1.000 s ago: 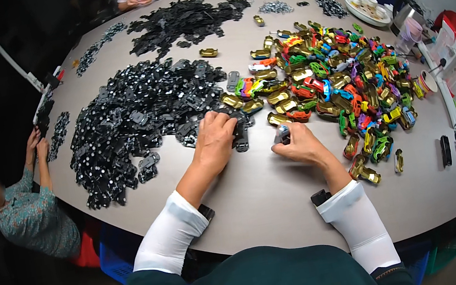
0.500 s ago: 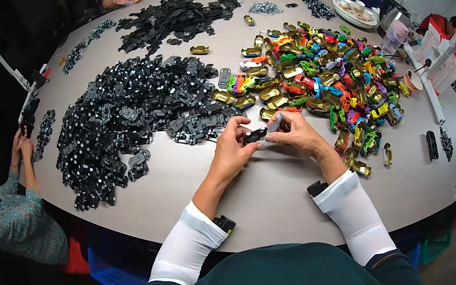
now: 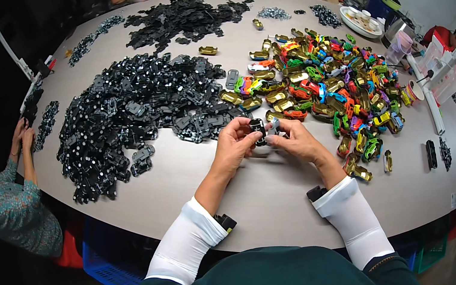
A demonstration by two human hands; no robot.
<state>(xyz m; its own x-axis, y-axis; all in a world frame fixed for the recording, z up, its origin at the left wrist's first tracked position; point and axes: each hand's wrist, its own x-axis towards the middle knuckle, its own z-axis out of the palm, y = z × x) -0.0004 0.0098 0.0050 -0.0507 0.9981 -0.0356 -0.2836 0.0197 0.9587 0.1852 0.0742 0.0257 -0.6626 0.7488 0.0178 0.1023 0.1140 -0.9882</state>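
Both hands met above the grey round table (image 3: pixel 200 190), just in front of the stock. The left hand (image 3: pixel 233 146) was closed around a small black toy-car chassis (image 3: pixel 258 131), fingertips pinching it upright. The right hand (image 3: pixel 296 141) pressed against it from the other side, fingers closed on a small pale part; its exact nature could not be determined. The pile of black chassis parts (image 3: pixel 131 111) lay to the left and the heap of coloured toy-car bodies (image 3: pixel 327 82) to the right, each within reach of the nearer hand.
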